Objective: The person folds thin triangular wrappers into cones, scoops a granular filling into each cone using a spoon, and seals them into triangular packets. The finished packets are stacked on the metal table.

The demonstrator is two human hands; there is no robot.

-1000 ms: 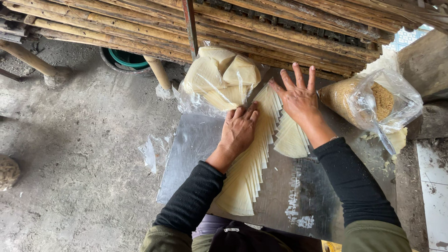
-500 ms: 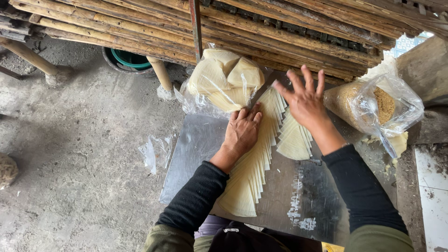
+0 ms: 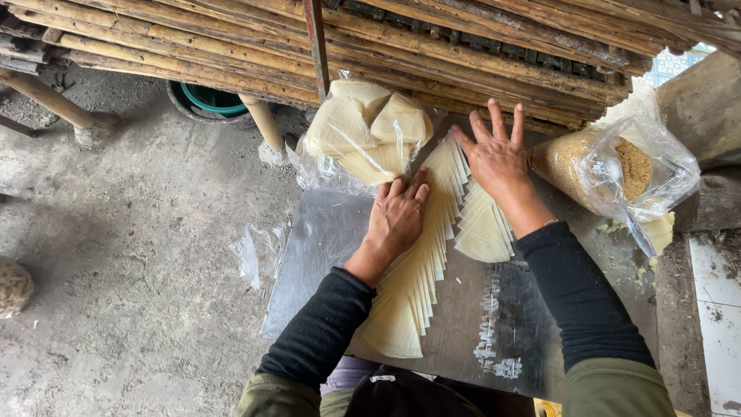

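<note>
The fanned row of thin, pale yellow triangular wrappers (image 3: 421, 270) lies on the metal sheet (image 3: 309, 262) in front of you, its overlapping leaves running from the near edge of the sheet up toward the far edge. Your left hand (image 3: 397, 216) rests palm down on the upper part of that row, fingers together and flat, gripping nothing. Your right hand (image 3: 498, 158) lies just right of the row's far end, fingers spread wide and flat, and it also grasps nothing; its palm presses on the top of a second, shorter fan of wrappers (image 3: 482, 228) that spreads out beneath your wrist, beside the long row. Whether the two fans touch under your hands I cannot tell.

At the far left corner of the sheet sits a clear plastic bag of stacked wrappers (image 3: 367, 127), touching the tip of the long row. Off the far right corner of the sheet lies another clear bag of brown crumbly filling (image 3: 610, 166), close to your right hand but apart from it. A few pale scraps (image 3: 656, 232) lie below that bag. Beyond the sheet runs a rack of bamboo poles (image 3: 231, 46), with a green basin (image 3: 212, 100) beneath it. Left of the sheet, a crumpled scrap of clear plastic (image 3: 255, 251) lies on the concrete floor (image 3: 116, 255)
</note>
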